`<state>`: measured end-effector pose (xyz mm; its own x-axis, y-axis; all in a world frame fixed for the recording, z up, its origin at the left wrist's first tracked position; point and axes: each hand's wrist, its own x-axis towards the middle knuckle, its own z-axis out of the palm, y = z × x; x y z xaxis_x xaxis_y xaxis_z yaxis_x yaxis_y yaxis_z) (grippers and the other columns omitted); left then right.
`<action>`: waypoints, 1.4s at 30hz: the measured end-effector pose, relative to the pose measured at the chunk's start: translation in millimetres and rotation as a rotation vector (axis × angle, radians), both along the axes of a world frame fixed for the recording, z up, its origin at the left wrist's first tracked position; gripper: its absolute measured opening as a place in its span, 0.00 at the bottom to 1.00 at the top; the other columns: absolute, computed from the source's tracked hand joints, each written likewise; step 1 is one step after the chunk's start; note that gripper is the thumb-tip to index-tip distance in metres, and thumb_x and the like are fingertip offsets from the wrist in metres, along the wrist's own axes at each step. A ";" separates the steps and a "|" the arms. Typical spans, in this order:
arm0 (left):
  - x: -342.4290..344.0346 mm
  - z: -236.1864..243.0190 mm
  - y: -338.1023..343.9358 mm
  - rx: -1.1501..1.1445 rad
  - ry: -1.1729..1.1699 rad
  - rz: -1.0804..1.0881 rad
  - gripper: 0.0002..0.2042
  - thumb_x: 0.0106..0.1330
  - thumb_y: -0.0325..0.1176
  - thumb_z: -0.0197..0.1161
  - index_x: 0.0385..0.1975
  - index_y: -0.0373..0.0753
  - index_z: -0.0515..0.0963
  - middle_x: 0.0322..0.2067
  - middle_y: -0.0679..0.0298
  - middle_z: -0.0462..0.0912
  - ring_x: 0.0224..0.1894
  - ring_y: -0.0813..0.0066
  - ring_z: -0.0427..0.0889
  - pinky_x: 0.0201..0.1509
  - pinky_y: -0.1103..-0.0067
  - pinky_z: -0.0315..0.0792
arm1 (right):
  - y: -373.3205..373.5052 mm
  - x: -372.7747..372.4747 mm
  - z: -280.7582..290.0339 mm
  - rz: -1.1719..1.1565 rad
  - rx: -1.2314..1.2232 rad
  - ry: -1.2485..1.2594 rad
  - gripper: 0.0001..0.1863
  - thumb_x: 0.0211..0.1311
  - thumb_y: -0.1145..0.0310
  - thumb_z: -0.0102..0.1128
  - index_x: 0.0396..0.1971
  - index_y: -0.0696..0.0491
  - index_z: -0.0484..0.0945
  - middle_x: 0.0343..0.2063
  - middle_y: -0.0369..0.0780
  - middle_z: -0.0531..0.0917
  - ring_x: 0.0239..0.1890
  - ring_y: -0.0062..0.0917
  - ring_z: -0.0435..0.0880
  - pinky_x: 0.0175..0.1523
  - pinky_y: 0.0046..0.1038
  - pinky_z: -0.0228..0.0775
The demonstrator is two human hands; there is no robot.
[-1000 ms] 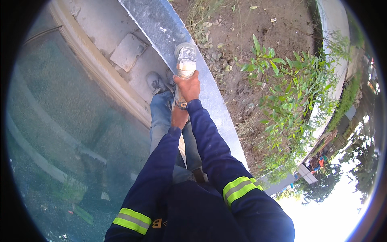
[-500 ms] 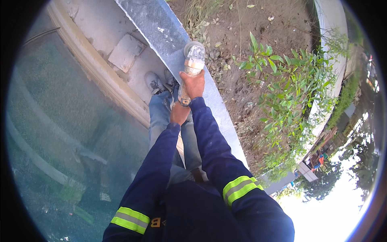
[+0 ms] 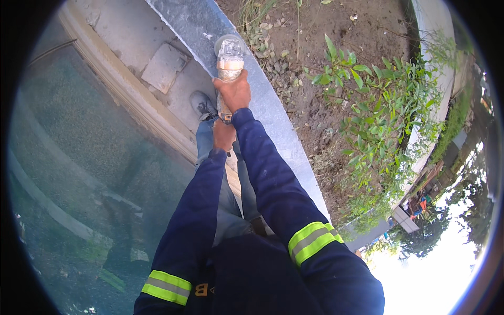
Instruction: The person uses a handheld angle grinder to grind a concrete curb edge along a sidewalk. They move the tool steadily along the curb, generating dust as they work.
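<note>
An angle grinder, worn and dusted pale, has its disc head over a long grey stone ledge, near the ledge's left edge; whether the disc touches the surface I cannot tell. My right hand is closed round the middle of the grinder's body. Below it, my left hand is closed at the rear end of the same tool. My blue jeans and a grey shoe show beside the ledge on the left, beneath my arms.
Left lie a concrete floor with a loose slab, a beige raised edge and glass-like dark green surface. Right is a soil bed with leafy plants, bordered by a curved pale wall.
Over the last second the grinder shifted slightly right, then moved up and left along the ledge, both my hands moving with it.
</note>
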<state>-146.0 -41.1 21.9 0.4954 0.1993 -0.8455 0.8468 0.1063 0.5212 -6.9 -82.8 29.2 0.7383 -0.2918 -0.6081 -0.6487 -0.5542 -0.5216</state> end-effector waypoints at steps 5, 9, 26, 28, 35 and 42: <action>-10.9 8.3 -5.0 -0.019 0.201 -0.145 0.13 0.63 0.36 0.68 0.35 0.30 0.82 0.21 0.54 0.84 0.21 0.61 0.86 0.25 0.66 0.74 | -16.7 -15.3 8.5 -0.086 -0.004 0.034 0.45 0.47 0.47 0.81 0.55 0.64 0.71 0.43 0.59 0.88 0.48 0.55 0.89 0.55 0.48 0.79; -36.1 7.1 -15.2 0.067 0.193 -0.275 0.13 0.61 0.32 0.68 0.40 0.28 0.83 0.31 0.41 0.87 0.40 0.41 0.87 0.40 0.59 0.78 | -29.5 -43.9 10.9 -0.166 0.006 0.024 0.44 0.48 0.49 0.83 0.55 0.65 0.71 0.45 0.58 0.87 0.49 0.52 0.89 0.55 0.45 0.79; -44.8 -9.1 -10.0 0.117 0.117 -0.382 0.20 0.60 0.38 0.73 0.45 0.29 0.84 0.42 0.38 0.88 0.50 0.36 0.86 0.53 0.54 0.80 | -34.1 -43.5 2.0 -0.224 -0.010 -0.042 0.43 0.48 0.50 0.81 0.55 0.64 0.71 0.43 0.58 0.88 0.48 0.55 0.89 0.55 0.47 0.78; -47.8 -3.1 -12.4 0.146 0.059 -0.397 0.21 0.59 0.38 0.73 0.47 0.29 0.84 0.44 0.38 0.88 0.51 0.36 0.85 0.54 0.54 0.80 | -38.5 -51.6 -0.2 -0.252 0.047 -0.091 0.43 0.48 0.50 0.81 0.55 0.64 0.71 0.43 0.58 0.88 0.48 0.55 0.89 0.55 0.47 0.78; -14.3 -1.5 7.7 0.111 0.000 -0.284 0.12 0.60 0.30 0.65 0.37 0.26 0.82 0.24 0.46 0.86 0.26 0.52 0.88 0.31 0.61 0.78 | -16.7 -21.0 -8.7 -0.203 0.058 -0.112 0.43 0.47 0.50 0.81 0.55 0.64 0.71 0.43 0.58 0.88 0.48 0.54 0.89 0.55 0.46 0.79; 74.6 -7.7 47.4 0.019 0.103 -0.138 0.17 0.63 0.40 0.72 0.29 0.29 0.82 0.17 0.55 0.83 0.18 0.62 0.85 0.24 0.65 0.76 | 36.4 69.3 -6.6 -0.075 0.034 -0.056 0.46 0.46 0.49 0.81 0.56 0.67 0.71 0.46 0.60 0.87 0.51 0.54 0.88 0.57 0.45 0.78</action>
<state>-71.4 6.3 14.1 0.4297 0.1520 -0.8901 0.9019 -0.0242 0.4313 62.4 -46.4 22.6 0.7481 -0.3273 -0.5772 -0.6571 -0.4868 -0.5756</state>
